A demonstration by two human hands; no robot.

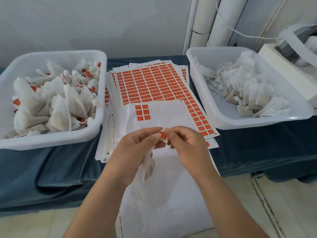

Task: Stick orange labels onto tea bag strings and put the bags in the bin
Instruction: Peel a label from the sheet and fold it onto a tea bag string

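Both hands meet over the nearly bare backing sheet (164,115), which carries only a small block of orange labels (142,112). My left hand (137,148) holds a white tea bag (147,167) that hangs below its palm. My right hand (187,145) pinches one orange label (163,135) between thumb and fingertips, right against the left fingertips. The bag's string is hidden between the fingers. A full sheet of orange labels (151,83) lies further back.
A white bin (51,140) on the left holds several tea bags with orange labels. A white bin (223,115) on the right holds several unlabelled bags. Both stand on a blue cloth (60,169). A white machine (291,54) sits at the far right.
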